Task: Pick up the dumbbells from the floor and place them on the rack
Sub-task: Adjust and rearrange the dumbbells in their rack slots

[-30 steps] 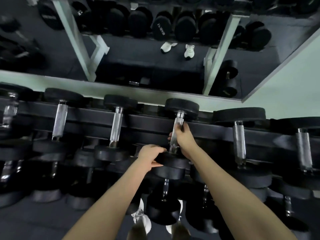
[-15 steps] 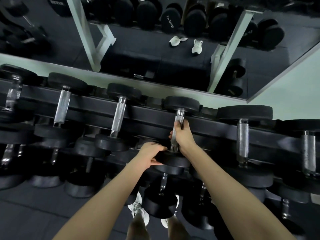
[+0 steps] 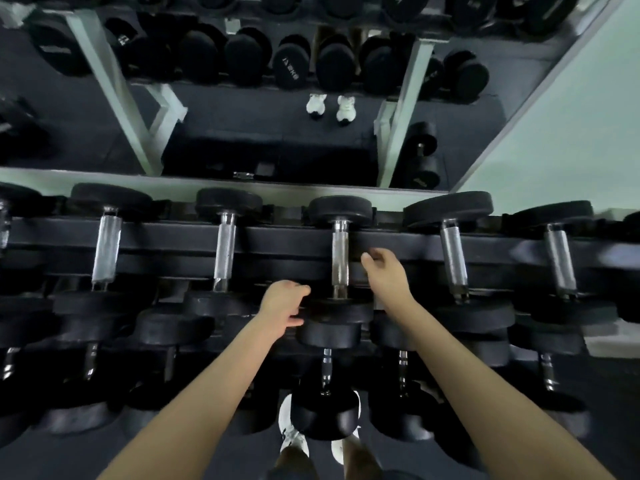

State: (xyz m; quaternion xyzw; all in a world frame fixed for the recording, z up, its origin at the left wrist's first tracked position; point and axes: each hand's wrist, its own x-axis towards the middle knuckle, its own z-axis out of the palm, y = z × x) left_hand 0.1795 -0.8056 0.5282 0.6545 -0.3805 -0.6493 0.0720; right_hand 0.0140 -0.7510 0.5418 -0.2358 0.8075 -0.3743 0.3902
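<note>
Left hand (image 3: 283,304) gripping racked dumbbell (image 3: 340,258) head, right hand (image 3: 385,269) loosely curled beside its handle

The rack (image 3: 284,244) is black all over. The dumbbell (image 3: 340,258) at the middle of its top row has matt black heads and a silver handle with a fine cross-hatched grip. The other dumbbells (image 3: 225,251) along the rack match it. Behind the rack the wall (image 3: 571,133) is pale green. Below the rack the floor (image 3: 69,459) is dark grey, and the shoes (image 3: 292,434) there are white with dark marks.
</note>
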